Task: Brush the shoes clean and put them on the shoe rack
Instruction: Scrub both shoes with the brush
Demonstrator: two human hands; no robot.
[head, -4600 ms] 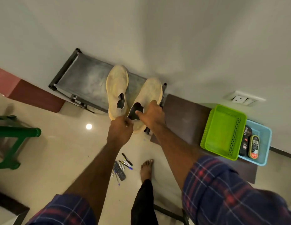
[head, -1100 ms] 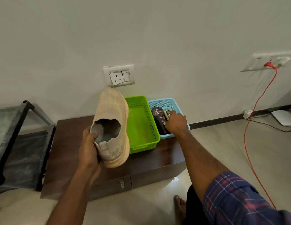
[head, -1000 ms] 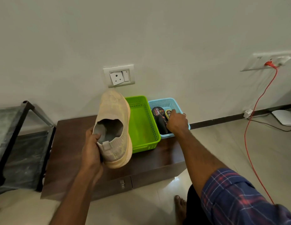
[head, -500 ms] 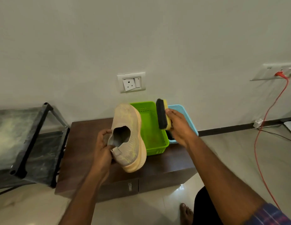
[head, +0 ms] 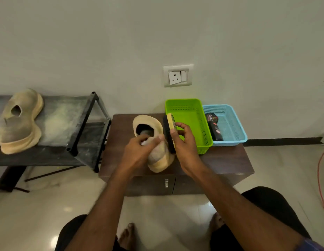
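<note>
My left hand (head: 137,151) grips a beige slip-on shoe (head: 156,154) by its collar and heel, over the low brown cabinet (head: 226,160). My right hand (head: 184,142) holds a shoe brush (head: 168,131) with a yellow back and black bristles. The bristles lie against the shoe's right side. The second beige shoe (head: 18,122) lies on the top shelf of the dusty black shoe rack (head: 70,124) at the left.
A green basket (head: 202,131) and a blue basket (head: 233,124) stand on the cabinet against the wall; the blue one holds a polish tin and a dark bottle (head: 214,131). A red cable (head: 320,171) runs down the floor at the right. My bare feet are below.
My right hand lifted the brush out of the blue basket and brought it against the shoe. My left hand lowered the shoe over the cabinet. The view shifted, bringing the rack and second shoe in.
</note>
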